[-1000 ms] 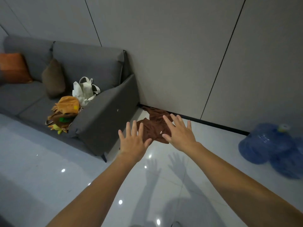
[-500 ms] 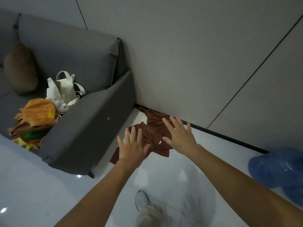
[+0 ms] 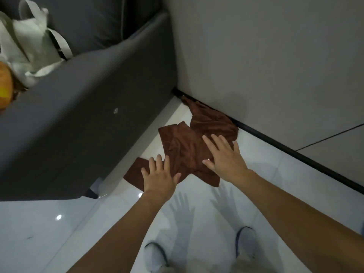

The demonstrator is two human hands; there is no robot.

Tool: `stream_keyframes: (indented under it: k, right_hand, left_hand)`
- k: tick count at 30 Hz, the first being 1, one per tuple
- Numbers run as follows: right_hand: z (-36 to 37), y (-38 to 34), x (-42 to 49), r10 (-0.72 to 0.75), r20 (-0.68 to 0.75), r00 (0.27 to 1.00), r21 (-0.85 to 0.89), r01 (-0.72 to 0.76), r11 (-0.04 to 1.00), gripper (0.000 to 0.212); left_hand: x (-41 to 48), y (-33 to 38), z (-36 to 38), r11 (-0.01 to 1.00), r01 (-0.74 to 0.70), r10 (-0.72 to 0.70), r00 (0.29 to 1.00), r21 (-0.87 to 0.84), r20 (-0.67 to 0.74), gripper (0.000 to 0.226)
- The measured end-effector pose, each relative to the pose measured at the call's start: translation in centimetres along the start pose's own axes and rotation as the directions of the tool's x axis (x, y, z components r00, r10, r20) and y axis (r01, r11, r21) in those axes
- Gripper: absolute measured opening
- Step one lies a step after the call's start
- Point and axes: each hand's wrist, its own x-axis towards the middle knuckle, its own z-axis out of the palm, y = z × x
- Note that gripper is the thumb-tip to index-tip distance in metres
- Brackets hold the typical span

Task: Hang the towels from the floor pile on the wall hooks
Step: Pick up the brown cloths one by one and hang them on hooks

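Note:
A pile of brown towels lies on the white tiled floor, in the gap between the sofa's end and the grey wall. Both my arms reach down over it, palms down. My left hand hovers with straight, spread fingers over the pile's near left corner. Spread flat as well, my right hand covers the pile's right side. Neither hand holds anything, and I cannot tell whether they touch the cloth. No wall hooks are in view.
A grey sofa armrest stands close on the left, with a white tote bag and an orange plush toy on the seat. A black skirting strip runs along the wall. My two shoes stand on the tiles below.
I have stepped closer and tilted my view down. The towels now lie right under my hands, both hands have dropped lower over the pile, and my shoes have come into view.

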Motion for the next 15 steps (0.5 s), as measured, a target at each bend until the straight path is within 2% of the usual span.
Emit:
stream_keyframes:
  k: [4, 7, 11, 15]
  right_hand:
    - [12.1, 3.9, 7.6, 0.025, 0.006, 1.0, 0.022, -0.025, 0.999, 0.077]
    - [19.6, 5.9, 12.2, 0.006, 0.013, 1.0, 0.018, -0.006, 1.0, 0.077]
    - [26.3, 8.0, 16.3, -0.043, 0.025, 0.999, 0.005, 0.043, 0.999, 0.077]
    - [29.9, 9.0, 19.9, -0.103, 0.037, 0.994, -0.034, 0.104, 0.994, 0.076]
  left_hand:
    - [9.2, 1.2, 12.4, 0.981, 0.111, -0.096, 0.991, -0.16, 0.094, 0.073]
    - [14.9, 1.2, 19.5, 0.96, 0.163, -0.142, 0.984, -0.226, 0.108, 0.073]
    - [20.5, 0.6, 25.4, 0.934, 0.207, -0.183, 0.977, -0.292, 0.109, 0.077]
    - [24.8, -0.4, 28.7, 0.876, 0.283, -0.247, 0.959, -0.392, 0.14, 0.081]
